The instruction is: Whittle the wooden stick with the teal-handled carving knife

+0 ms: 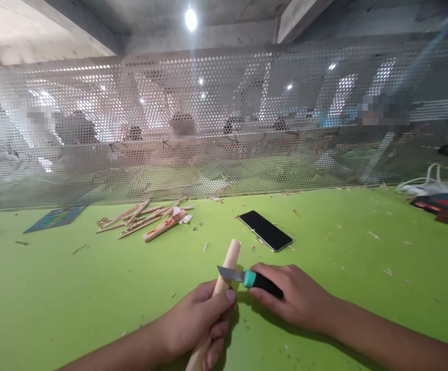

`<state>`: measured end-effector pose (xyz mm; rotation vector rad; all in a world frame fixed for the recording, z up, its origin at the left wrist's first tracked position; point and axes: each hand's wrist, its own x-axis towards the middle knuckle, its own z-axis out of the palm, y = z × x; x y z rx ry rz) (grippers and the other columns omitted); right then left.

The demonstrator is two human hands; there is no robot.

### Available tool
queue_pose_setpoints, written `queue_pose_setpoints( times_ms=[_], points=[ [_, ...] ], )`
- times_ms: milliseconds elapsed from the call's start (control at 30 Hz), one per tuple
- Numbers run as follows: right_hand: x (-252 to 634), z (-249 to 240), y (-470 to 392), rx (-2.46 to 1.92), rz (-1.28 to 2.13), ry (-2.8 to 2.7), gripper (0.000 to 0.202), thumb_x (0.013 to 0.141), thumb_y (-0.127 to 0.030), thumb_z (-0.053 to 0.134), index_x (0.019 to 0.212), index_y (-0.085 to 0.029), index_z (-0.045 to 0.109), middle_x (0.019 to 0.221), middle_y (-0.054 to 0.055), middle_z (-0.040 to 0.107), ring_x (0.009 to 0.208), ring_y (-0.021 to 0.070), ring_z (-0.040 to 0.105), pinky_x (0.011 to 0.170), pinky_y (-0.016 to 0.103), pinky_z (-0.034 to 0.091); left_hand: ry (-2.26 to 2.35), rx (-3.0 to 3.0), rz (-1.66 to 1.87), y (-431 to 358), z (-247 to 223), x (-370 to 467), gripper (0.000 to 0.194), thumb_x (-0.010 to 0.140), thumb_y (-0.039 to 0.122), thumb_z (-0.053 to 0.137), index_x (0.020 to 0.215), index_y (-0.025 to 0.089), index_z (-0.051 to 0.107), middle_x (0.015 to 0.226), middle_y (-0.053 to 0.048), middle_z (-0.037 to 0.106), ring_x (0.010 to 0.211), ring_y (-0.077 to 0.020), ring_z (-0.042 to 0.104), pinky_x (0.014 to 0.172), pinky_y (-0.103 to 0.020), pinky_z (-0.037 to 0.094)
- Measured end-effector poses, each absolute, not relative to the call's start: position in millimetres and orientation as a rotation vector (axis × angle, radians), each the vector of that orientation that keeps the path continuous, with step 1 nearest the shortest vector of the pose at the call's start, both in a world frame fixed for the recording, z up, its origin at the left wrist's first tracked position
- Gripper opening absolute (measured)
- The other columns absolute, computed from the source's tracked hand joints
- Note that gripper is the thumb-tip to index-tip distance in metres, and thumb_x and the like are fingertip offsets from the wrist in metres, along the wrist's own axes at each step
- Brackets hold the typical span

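Note:
My left hand point(204, 319) is wrapped round a pale wooden stick point(232, 253), which slants up and away from me, its rounded far end above my fingers. In my right hand point(295, 293) is a carving knife point(250, 279) with a black and teal handle. Its short blade points left and lies across the stick, just above my left thumb. Whether the edge is cutting into the wood, I cannot tell. Part of the stick is hidden by my left fingers, and its near end runs out of the bottom of the view.
Beyond the stick lies a black phone point(266, 230). Several thin carved sticks point(142, 216) and a thicker stained piece of wood point(164, 226) are heaped at back left, near a patterned card point(55, 218). A power drill point(446, 202) and white cable point(427, 180) sit far right. Perforated screen point(208, 170) behind; shavings scattered.

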<state>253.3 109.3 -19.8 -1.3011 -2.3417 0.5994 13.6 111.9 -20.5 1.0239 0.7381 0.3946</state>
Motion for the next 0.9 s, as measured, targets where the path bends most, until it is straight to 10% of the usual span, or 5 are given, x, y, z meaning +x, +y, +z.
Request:
queue_pose_setpoints(
  times_ms=[900],
  points=[
    [252.8,-20.0,108.9,-1.297,0.583,-2.349,0.044,0.103,-0.061,0.046,0.097,-0.02,0.062,0.073,0.001,0.065,0.059,0.0165,0.057,0.054,0.026,0.034,0.76,1.024,0.387,110.5,-17.3,13.9,0.051,0.085,0.068,0.065,0.098,0.024,0.042,0.05,0.012,0.044,0.032,-0.0074,0.041,0.033,-0.017,0.028]
  ],
)
